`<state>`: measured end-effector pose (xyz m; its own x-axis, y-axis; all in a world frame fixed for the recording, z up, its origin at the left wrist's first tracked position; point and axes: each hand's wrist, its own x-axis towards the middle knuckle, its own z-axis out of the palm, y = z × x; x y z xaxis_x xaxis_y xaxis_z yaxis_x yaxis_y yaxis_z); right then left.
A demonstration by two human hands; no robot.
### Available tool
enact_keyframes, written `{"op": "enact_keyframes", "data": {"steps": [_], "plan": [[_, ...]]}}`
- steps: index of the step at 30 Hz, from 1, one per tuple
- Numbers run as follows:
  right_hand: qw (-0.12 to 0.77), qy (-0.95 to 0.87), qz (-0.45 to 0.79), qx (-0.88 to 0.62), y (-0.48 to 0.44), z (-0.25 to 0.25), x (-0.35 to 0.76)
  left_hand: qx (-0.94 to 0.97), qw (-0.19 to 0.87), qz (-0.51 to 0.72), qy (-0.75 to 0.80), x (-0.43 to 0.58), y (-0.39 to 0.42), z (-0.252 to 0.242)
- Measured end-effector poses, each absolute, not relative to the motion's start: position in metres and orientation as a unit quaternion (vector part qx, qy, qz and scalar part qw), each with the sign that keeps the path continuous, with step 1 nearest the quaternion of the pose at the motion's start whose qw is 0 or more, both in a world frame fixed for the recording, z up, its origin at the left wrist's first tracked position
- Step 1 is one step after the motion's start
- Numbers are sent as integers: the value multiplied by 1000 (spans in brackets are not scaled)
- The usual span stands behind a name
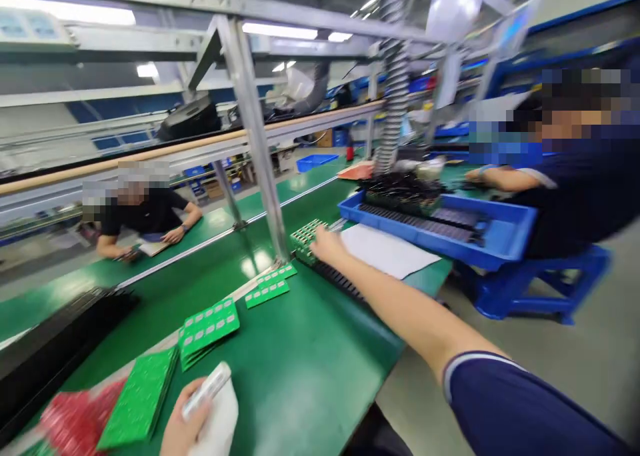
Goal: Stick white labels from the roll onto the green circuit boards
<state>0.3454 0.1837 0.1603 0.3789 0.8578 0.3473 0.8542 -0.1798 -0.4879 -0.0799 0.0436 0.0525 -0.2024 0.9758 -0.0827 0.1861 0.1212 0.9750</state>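
My left hand (183,419) is closed around a white, marker-like stick (207,391) with grey print, along with a white cloth or paper (225,413). My outstretched right hand (327,244) has its fingers curled at the edge of green circuit boards (306,236) standing in a black slotted rack (345,283); the fingertips are partly hidden. A fanned stack of green board panels (209,329) lies in front of my left hand. Closer in is a thicker stack of green boards (139,396), with two smaller green strips (267,293) farther off.
Red plastic wrap (75,416) and a long black rack (60,349) lie at left. White paper (385,249) and a blue tray (500,239) of dark parts are at right. A metal post (255,123) rises from the green table (295,349). Co-workers sit across and at right.
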Motion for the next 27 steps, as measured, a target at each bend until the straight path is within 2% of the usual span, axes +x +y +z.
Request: {"op": "enact_keyframes", "data": {"steps": [2, 4, 6, 9, 10, 12, 15, 18, 23, 27], "plan": [[334, -540, -6, -773, 172, 166, 353, 484, 470, 454, 582, -70, 34, 62], [349, -525, -16, -776, 161, 166, 364, 482, 461, 465, 582, -63, 33, 67], [406, -524, -37, -748, 149, 159, 371, 488, 449, 473, 580, -61, 38, 73], [424, -611, 92, -662, 126, 139, 355, 519, 440, 469, 563, -58, 46, 84], [399, -653, 168, -621, 120, 131, 341, 532, 440, 464, 555, -58, 49, 88], [294, -729, 322, -527, 117, 113, 309, 556, 439, 452, 543, -55, 53, 93], [191, -766, 394, -470, 126, 91, 266, 579, 431, 436, 537, -55, 51, 89], [154, -780, 378, -474, 138, 77, 241, 571, 460, 422, 534, -60, 43, 74], [134, -805, 275, -508, 135, 64, 226, 574, 549, 335, 506, -70, 38, 50], [25, -863, 253, -436, 129, 57, 219, 572, 566, 317, 502, -67, 42, 38]]}}
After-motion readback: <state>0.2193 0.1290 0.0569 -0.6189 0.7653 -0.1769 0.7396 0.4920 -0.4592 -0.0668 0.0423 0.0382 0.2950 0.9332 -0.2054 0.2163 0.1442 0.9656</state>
